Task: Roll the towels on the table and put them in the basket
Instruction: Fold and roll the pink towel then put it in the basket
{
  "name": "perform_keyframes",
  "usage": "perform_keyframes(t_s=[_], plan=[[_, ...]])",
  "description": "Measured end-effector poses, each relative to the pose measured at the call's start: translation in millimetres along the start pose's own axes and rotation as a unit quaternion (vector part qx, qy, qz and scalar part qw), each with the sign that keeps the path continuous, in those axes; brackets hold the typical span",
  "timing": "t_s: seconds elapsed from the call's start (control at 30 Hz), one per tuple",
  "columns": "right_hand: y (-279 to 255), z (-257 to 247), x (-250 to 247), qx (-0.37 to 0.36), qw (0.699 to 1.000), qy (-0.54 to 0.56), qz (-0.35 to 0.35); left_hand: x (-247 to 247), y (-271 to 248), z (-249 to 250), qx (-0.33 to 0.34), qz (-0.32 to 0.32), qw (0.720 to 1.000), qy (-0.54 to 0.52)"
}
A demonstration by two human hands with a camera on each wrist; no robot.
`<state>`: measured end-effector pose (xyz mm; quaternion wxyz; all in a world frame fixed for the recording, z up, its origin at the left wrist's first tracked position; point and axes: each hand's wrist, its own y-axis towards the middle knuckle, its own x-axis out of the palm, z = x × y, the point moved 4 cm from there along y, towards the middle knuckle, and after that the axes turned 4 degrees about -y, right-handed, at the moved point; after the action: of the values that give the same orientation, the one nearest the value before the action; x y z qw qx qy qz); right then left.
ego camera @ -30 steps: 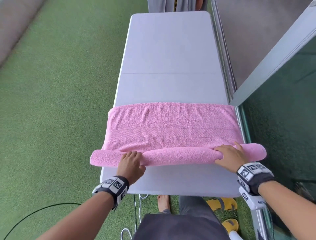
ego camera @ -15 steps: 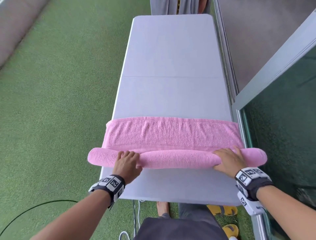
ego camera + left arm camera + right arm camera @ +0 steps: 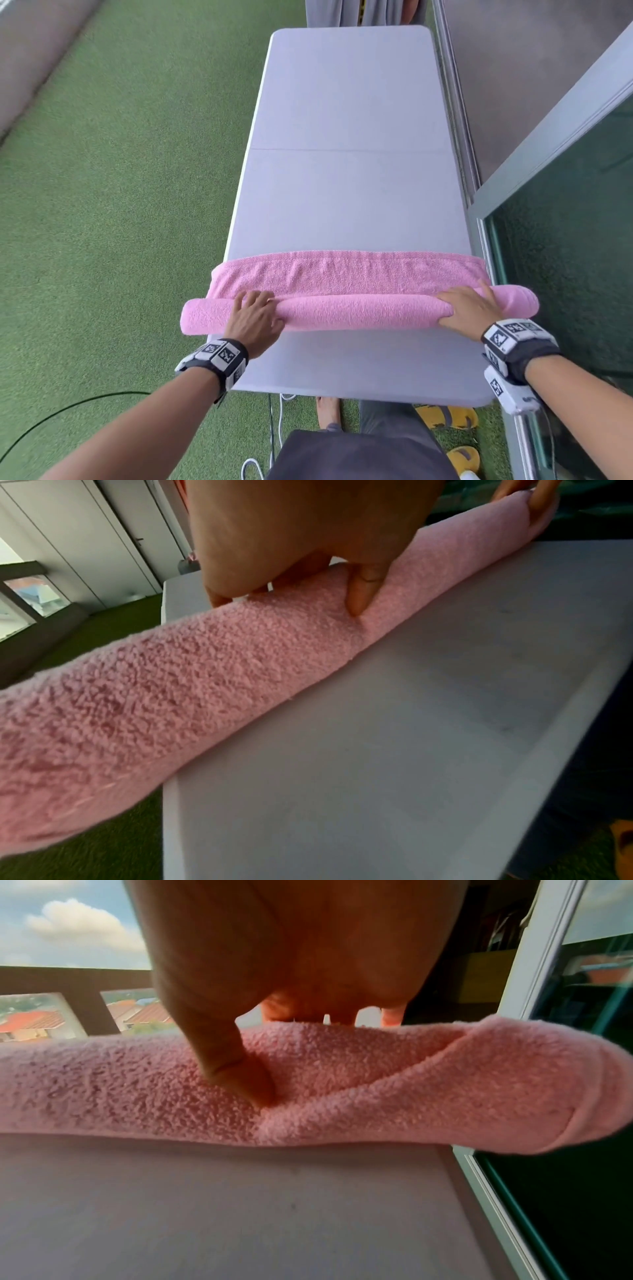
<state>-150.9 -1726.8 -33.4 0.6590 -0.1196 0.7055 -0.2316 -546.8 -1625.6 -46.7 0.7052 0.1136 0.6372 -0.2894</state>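
Observation:
A pink towel [image 3: 359, 311] lies across the near part of the white table [image 3: 346, 171], most of it wound into a thick roll whose ends overhang both long edges. A short flat strip [image 3: 342, 274] still lies beyond the roll. My left hand [image 3: 255, 317] grips the roll near its left end, fingers over the top and thumb [image 3: 363, 593] pressed into the near face of the towel [image 3: 171, 683]. My right hand [image 3: 471, 308] holds the roll near its right end, thumb [image 3: 236, 1074] dug into the towel [image 3: 103, 1085]. No basket shows in any view.
Green turf [image 3: 120, 205] lies to the left of the table. A glass sliding door [image 3: 565, 257] and its metal track run close along the right edge. Yellow slippers [image 3: 452, 416] and cables [image 3: 279, 428] lie on the floor by my feet.
Both hands have pushed the roll away from me along the table. The roll has grown thicker and the flat strip beyond it has become much shorter.

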Motion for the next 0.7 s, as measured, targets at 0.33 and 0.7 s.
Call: perform_keyframes(t_s=[0.33,0.7], plan=[[-23.3,-8.7,21.7,-0.01,1.0,0.015,0.014,5.7,-21.0,-3.1,-0.019,-0.002,1.0,-0.003],[-14.3,-1.2,24.7,0.007,0.997,0.002,0.073,5.0,-7.4,-8.8,-0.046,-0.055,0.997,-0.037]])
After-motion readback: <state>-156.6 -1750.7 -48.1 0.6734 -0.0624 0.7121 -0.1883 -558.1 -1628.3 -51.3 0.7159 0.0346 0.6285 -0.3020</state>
